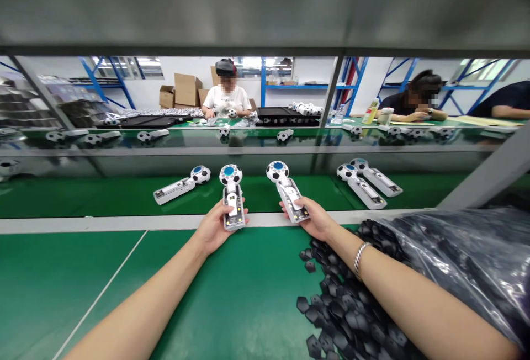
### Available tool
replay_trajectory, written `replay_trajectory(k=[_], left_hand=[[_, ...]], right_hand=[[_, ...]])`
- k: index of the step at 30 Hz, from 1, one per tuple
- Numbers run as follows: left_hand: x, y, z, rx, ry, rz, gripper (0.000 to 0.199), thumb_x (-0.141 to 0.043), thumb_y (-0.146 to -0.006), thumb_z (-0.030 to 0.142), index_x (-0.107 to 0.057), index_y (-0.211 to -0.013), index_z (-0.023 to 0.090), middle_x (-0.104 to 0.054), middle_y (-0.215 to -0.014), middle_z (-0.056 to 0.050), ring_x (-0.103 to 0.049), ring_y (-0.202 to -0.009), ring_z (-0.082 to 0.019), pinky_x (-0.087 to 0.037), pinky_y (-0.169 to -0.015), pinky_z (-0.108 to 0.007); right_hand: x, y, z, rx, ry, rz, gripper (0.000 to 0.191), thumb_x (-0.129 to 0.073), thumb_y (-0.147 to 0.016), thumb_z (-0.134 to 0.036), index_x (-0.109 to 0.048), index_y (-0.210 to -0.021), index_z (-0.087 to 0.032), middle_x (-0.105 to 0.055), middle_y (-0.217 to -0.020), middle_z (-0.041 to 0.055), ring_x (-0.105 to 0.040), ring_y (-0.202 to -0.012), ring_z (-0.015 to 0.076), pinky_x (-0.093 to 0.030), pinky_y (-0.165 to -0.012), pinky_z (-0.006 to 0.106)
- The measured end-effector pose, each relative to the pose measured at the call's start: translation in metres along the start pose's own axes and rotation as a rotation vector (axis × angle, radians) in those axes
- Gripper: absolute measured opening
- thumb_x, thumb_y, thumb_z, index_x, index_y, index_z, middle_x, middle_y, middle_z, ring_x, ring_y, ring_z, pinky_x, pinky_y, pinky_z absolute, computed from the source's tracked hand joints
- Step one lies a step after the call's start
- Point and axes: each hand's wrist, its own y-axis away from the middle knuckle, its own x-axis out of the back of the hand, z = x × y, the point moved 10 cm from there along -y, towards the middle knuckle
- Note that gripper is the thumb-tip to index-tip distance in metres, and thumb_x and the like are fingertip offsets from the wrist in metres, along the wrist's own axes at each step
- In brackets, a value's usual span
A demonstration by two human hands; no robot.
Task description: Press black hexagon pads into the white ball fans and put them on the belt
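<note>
My left hand point(213, 228) grips a football-headed device point(232, 195), my right hand point(318, 221) its twin point(288, 193), both by the handles point(237, 222), likely to leave the balls point(231, 174) free toward twelve o'clock.

The white wall point(317, 70) is lined with blue racking point(306, 87) and pierced by windows point(149, 67) — nearer, a green worktop point(248, 294) is overhung by a grey panel point(265, 6).

Twisted silver bracelet point(359, 259) on bare right forearm point(408, 288)
</note>
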Motion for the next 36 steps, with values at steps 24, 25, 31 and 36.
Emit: replay_trajectory(k=[24, 25, 31, 36], left_hand=[[-0.010, -0.002, -0.001, 0.007, -0.072, -0.062, 0.037, -0.053, -0.071, 0.008, -0.053, -0.107, 0.016, -0.059, -0.108, -0.010, -0.063, -0.080, -0.023, -0.054, -0.069, -0.040], [-0.010, -0.002, -0.002, 0.010, -0.075, -0.062, 0.037, -0.053, -0.071, 0.008, -0.053, -0.107, 0.016, -0.059, -0.108, -0.010, -0.063, -0.080, -0.023, -0.054, -0.069, -0.040], [-0.008, -0.001, -0.002, 0.017, -0.098, -0.068, 0.038, -0.054, -0.071, 0.009, -0.053, -0.108, 0.017, -0.058, -0.112, -0.009, -0.063, -0.081, -0.022, -0.054, -0.070, -0.038], [-0.009, 0.002, -0.003, 0.023, -0.117, -0.058, 0.039, -0.054, -0.071, 0.010, -0.053, -0.109, 0.018, -0.058, -0.113, -0.008, -0.063, -0.084, -0.023, -0.054, -0.073, -0.039]], right_hand=[[0.008, -0.003, 0.005, -0.024, -0.018, 0.048, 0.021, -0.047, -0.075, -0.015, -0.060, -0.091, -0.010, -0.069, -0.087, 0.0112, -0.064, -0.070, 0.0158, -0.054, -0.071, 0.028], [0.008, -0.003, 0.004, -0.023, -0.019, 0.050, 0.021, -0.047, -0.075, -0.015, -0.060, -0.091, -0.010, -0.069, -0.088, 0.0113, -0.064, -0.070, 0.0157, -0.053, -0.070, 0.028], [0.011, -0.005, 0.002, 0.004, -0.024, 0.071, 0.022, -0.046, -0.076, -0.017, -0.058, -0.093, -0.012, -0.068, -0.088, 0.0101, -0.064, -0.073, 0.0164, -0.054, -0.068, 0.029], [0.012, -0.006, -0.003, 0.067, 0.013, 0.113, 0.018, -0.047, -0.074, -0.017, -0.059, -0.088, -0.014, -0.068, -0.084, 0.0088, -0.062, -0.070, 0.0156, -0.052, -0.057, 0.025]])
